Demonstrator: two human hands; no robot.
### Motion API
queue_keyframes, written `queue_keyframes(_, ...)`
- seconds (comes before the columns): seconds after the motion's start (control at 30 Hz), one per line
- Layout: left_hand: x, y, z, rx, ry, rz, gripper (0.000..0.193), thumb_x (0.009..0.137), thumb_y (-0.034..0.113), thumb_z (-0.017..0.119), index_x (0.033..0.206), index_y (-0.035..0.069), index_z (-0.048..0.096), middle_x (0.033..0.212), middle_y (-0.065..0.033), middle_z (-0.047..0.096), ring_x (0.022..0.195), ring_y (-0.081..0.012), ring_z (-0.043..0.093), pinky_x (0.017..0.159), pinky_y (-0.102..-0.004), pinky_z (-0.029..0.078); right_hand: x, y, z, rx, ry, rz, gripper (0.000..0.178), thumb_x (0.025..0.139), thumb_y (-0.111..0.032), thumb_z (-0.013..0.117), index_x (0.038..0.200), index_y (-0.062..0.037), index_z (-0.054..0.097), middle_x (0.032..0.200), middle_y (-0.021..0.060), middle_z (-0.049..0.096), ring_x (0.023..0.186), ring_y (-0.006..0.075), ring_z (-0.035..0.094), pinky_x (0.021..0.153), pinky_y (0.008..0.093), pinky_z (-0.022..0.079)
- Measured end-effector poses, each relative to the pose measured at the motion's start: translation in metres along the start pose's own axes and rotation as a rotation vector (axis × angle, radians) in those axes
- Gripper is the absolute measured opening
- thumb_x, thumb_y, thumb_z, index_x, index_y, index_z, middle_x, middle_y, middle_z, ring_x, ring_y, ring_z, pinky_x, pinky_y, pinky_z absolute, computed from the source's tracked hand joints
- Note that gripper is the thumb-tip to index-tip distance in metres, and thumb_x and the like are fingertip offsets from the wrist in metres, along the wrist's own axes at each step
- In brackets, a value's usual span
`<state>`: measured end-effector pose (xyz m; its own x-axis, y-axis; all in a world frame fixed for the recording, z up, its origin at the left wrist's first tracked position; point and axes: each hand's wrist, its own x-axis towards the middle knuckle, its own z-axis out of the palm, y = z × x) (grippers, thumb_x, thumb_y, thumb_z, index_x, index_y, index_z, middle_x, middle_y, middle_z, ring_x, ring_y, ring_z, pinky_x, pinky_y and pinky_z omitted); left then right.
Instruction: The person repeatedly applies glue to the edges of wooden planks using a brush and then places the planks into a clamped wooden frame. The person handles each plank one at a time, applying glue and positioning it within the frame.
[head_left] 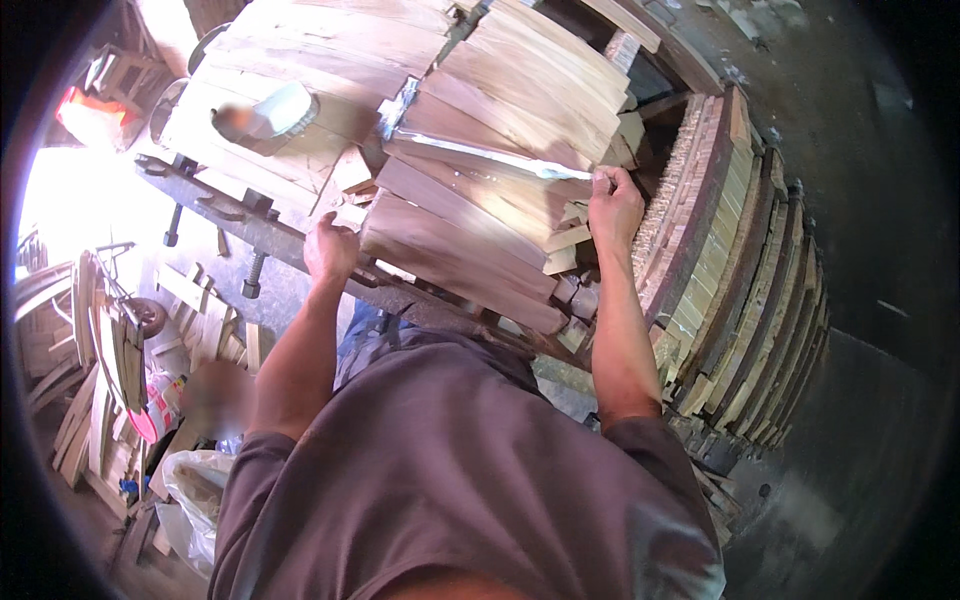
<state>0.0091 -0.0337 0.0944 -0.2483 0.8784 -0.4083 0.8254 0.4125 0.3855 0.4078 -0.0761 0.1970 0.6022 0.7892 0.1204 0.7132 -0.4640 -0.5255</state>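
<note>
My right hand [615, 208] pinches the near-right end of a thin strip smeared with white paste [480, 153]. The paste is thickest close to my fingers, and I cannot tell whether a brush is part of it. Under and around the strip lie flat wooden boards [450, 215], set side by side. My left hand [331, 247] is closed at the boards' left end, above a dark metal clamp bar [285, 240]; what its fingers hold, if anything, is hidden. Small wood offcuts [353, 170] lie just beyond it.
A white tub [290, 108] stands on pale boards at the far left. Stacked wood panels [730, 270] rise along the right side. Bolts [254, 275] jut from the clamp bar. Scrap strips [105, 340] and a plastic bag [195, 495] fill the floor at left.
</note>
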Motion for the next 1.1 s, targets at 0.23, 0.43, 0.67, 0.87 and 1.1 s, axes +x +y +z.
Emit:
queue_keyframes(0.23, -0.002, 0.003, -0.002, 0.033, 0.013, -0.002, 0.048, 0.083, 0.016, 0.057, 0.129, 0.005, 0.066, 0.109, -0.0276, 0.070, 0.106, -0.0408, 0.068, 0.096, -0.0457, 0.052, 0.010, 0.032, -0.043, -0.143, 0.016, 0.117, 0.011, 0.091, -0.020, 0.065, 0.096, -0.0115, 0.071, 0.091, 0.0124, 0.073, 0.086, 0.0356, 0.070, 0.075, 0.0462, 0.052)
queue_keyframes(0.43, 0.003, 0.000, 0.003, 0.078, 0.027, 0.005, 0.047, 0.084, 0.018, 0.055, 0.129, 0.008, 0.067, 0.112, -0.0275, 0.070, 0.107, -0.0420, 0.067, 0.096, -0.0477, 0.052, 0.016, 0.071, -0.057, -0.265, 0.100, 0.066, 0.012, 0.091, -0.018, 0.063, 0.098, -0.0146, 0.071, 0.092, 0.0117, 0.073, 0.087, 0.0335, 0.070, 0.076, 0.0457, 0.053)
queue_keyframes(0.67, 0.001, 0.001, 0.002, 0.059, 0.037, 0.006, 0.044, 0.085, 0.018, 0.055, 0.125, 0.007, 0.069, 0.110, -0.0291, 0.069, 0.106, -0.0423, 0.068, 0.096, -0.0463, 0.052, 0.016, 0.074, -0.082, -0.204, 0.157, 0.245, 0.017, 0.092, -0.023, 0.065, 0.101, -0.0123, 0.074, 0.092, 0.0164, 0.073, 0.088, 0.0367, 0.070, 0.077, 0.0446, 0.053)
queue_keyframes(0.87, -0.001, 0.003, -0.001, 0.001, 0.012, -0.001, 0.044, 0.085, 0.018, 0.054, 0.124, 0.004, 0.069, 0.105, -0.0302, 0.070, 0.102, -0.0427, 0.069, 0.094, -0.0458, 0.052, 0.018, 0.080, -0.057, 0.016, 0.105, 0.326, 0.019, 0.092, -0.023, 0.066, 0.101, -0.0076, 0.074, 0.086, 0.0173, 0.073, 0.080, 0.0306, 0.070, 0.074, 0.0417, 0.052)
queue_keyframes(1.1, 0.004, -0.005, 0.004, -0.024, -0.010, -0.020, 0.045, 0.084, 0.018, 0.058, 0.126, 0.009, 0.069, 0.104, -0.0250, 0.072, 0.101, -0.0400, 0.070, 0.092, -0.0468, 0.054, 0.015, 0.049, 0.020, 0.443, -0.066, 0.430, 0.023, 0.091, -0.015, 0.063, 0.095, 0.0060, 0.071, 0.080, 0.0136, 0.071, 0.067, 0.0196, 0.063, 0.068, 0.0358, 0.050)
